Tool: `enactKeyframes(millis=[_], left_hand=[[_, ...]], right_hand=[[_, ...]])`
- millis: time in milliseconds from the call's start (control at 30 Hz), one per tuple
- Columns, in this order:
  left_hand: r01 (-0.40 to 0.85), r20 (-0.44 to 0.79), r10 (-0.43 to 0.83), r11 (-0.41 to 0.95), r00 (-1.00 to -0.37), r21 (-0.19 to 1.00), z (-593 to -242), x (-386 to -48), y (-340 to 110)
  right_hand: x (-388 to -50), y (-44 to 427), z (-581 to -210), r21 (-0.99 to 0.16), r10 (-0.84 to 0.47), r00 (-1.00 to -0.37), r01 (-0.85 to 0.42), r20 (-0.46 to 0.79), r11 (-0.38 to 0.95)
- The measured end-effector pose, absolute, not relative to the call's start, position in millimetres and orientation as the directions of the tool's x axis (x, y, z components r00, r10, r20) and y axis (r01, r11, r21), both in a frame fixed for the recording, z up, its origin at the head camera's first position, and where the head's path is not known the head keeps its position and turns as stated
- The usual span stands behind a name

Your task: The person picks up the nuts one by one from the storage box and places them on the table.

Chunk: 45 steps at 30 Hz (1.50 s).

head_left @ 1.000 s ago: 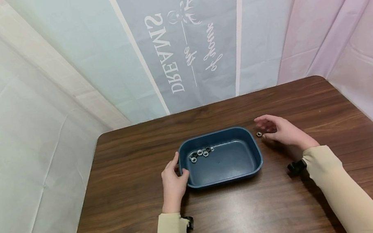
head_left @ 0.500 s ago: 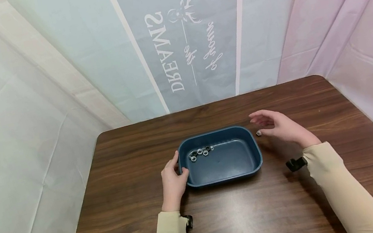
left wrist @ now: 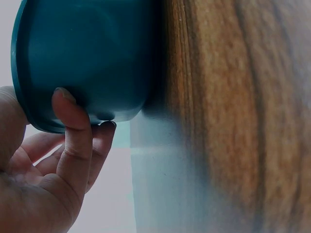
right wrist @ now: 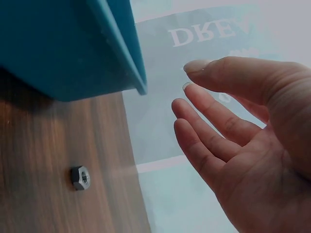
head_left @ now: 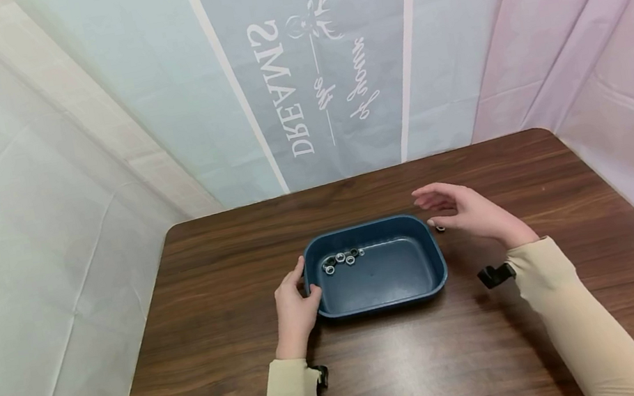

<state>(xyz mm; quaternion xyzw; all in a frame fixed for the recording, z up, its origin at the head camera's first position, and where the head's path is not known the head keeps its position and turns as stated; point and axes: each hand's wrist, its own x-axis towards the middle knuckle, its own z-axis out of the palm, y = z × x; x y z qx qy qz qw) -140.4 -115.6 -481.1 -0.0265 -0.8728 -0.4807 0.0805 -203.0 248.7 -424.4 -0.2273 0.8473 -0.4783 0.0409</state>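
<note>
Your left grip [head_left: 296, 304] holds the bin [head_left: 382, 305] by its left end, with the thumb hooked over the rim and the fingers against the outer wall; the left wrist view shows at least one fingertip pressed flat to the blue plastic. The bin sits upright on the counter [head_left: 226, 370], in front of you. Inside it, a small bunch of nuts [head_left: 340, 257] lies toward the far left corner, some silver and some dark (they crowd too closely for a sure count), while the rest of the bin's floor shows bare. Your right grip [head_left: 472, 213] is released and holds nothing: the fingers are loosely bent, the thumb is apart from them, and the whole hand hovers just beyond the bin's right end. Below that thumb, a single nut [right wrist: 80, 178] rests on the counter, just beside the bin and partly covered by your thumb in the head view; the right wrist view shows it apart from both your fingers and the bin. Your sleeves [head_left: 576, 315] are cream, with a black clip [head_left: 496, 275] at each wrist. Behind the counter hangs a pale sheet [head_left: 342, 161] with mirrored white lettering.
</note>
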Motion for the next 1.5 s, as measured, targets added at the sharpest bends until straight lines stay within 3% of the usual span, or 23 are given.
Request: enactKeyframes(millis=[600,1500], left_hand=[[0.124,0.167,-0.03,0.537,-0.986,0.834,-481,-140,-115],[0.119,0.16,-0.031,0.535,-0.987,0.836,-479,-140,-116]], right_hand=[[-211,227,-414,-0.82,-0.5,-0.845,-0.416,0.19,0.392],[-215,183,-409,-0.821,-0.581,-0.799,-0.431,0.154,0.375]])
